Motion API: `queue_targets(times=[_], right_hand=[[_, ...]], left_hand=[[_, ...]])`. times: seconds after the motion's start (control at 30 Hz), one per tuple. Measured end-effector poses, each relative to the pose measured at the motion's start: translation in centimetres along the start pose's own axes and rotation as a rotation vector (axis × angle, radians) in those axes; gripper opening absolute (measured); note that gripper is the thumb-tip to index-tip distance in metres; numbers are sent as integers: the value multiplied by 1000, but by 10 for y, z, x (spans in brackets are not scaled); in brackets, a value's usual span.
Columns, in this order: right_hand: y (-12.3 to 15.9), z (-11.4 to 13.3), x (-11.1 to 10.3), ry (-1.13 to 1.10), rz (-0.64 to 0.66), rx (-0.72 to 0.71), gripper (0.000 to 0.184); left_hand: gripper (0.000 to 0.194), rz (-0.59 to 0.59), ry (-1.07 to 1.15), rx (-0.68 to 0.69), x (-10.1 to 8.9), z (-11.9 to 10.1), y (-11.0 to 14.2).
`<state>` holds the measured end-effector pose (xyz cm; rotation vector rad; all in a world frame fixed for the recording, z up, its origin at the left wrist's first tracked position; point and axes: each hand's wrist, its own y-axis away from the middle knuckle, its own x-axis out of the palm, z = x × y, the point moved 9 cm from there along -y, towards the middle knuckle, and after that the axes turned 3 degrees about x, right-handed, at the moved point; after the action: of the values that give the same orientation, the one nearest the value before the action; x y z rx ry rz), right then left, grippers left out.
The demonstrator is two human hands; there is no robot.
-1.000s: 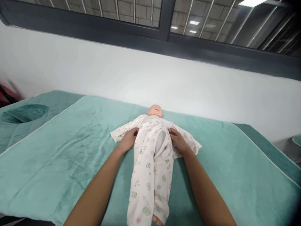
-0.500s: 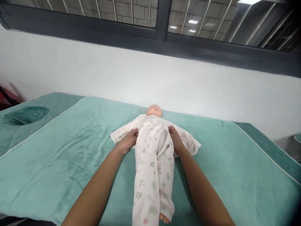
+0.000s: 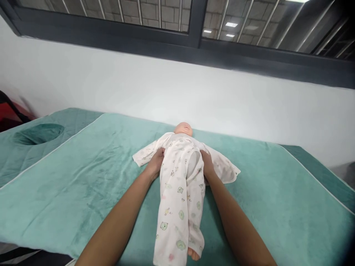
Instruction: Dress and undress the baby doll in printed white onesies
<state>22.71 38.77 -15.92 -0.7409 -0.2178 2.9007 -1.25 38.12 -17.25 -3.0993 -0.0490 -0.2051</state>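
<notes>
Evenly matched tension on both sides is what this step seems to ask for. A doll [image 3: 183, 129] lies face up on a teal-covered bed [image 3: 83, 181], its head near the wall [image 3: 155, 92], and the printed trousers [image 3: 173, 207] run from high on its body down towards the wearer of the camera. The left hand [image 3: 156, 162] is at one side of the waist, fingers curled inward against the cloth; the right hand [image 3: 206, 163] sits opposite, its fingers turned in at the other side. Both fingertips are hidden, so whether either hand truly pinches the fabric cannot be told.

Ideally the two hands work as a pair — same height, same pull — so that the waist sits level rather than twisted. The open gap in the trousers lies nearer the right hand, so that side probably needs the gentler touch. The printed top [image 3: 145, 153] spreads its sleeves to either side and could easily bunch under the waist; smoothing it flat first would help. Toes [image 3: 193, 254] show at one cuff only — the other leg probably deserves a check.
</notes>
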Motion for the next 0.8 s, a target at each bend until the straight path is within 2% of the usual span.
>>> queue_targets(times=[0.17, 0.33, 0.4, 0.5, 0.57, 0.63, 0.73, 0.8], right_hand=[[-1, -3, 0, -100, -1, 19, 18], [1, -8, 0, -294, -24, 73, 21], [2, -8, 1, -335, -24, 75, 23], [7, -4, 1, -346, 14, 24, 27], [16, 3, -2, -253, 44, -54, 32], [31, 10, -8, -65, 51, -158, 35], [60, 12, -18, 225, 20, -269, 35], [80, 11, -24, 341, 3, -308, 35]], left_hand=[[13, 9, -231, 97, 1, -12, 3], [23, -44, -448, 218, -5, -27, 6], [25, -51, -418, 192, -8, -24, 5], [31, -5, -258, 65, -7, -9, 2], [36, 36, -194, -1, -4, -2, 2], [39, 76, -277, 36, -3, -7, 2], [38, 132, -659, 227, 0, -23, 6], [34, 142, -931, 333, 0, -29, 11]])
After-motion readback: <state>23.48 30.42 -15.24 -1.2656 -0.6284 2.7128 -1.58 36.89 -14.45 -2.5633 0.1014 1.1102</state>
